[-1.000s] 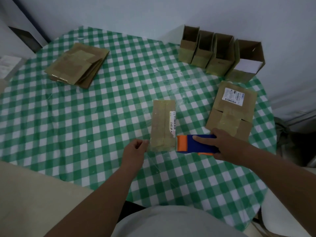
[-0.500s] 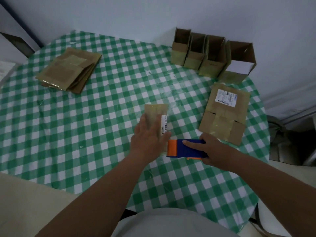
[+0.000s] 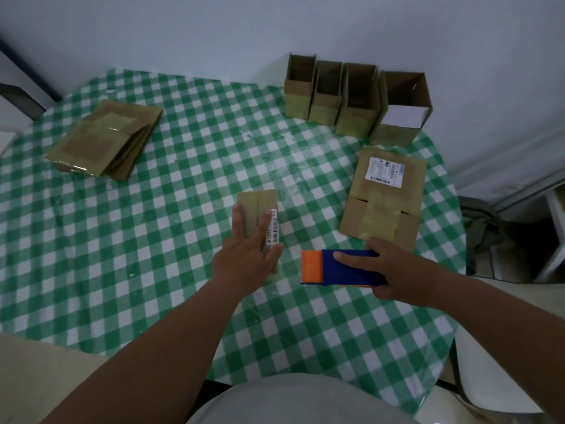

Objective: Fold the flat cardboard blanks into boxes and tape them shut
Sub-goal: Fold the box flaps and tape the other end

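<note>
Checked tablecloth (image 3: 153, 240), left hand (image 3: 247, 252) flat on box (image 3: 258, 203), right hand (image 3: 394, 270) gripping tape dispenser (image 3: 336, 267)

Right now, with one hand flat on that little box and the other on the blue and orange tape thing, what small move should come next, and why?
Probably smoothing the tape down. The left hand lies flat, fingers straight, on the small taped box, while the right hand grips the tape dispenser just clear of the box, beside it on the checked tablecloth. That suggests the strip is laid; pressing it should seal the seam.
</note>
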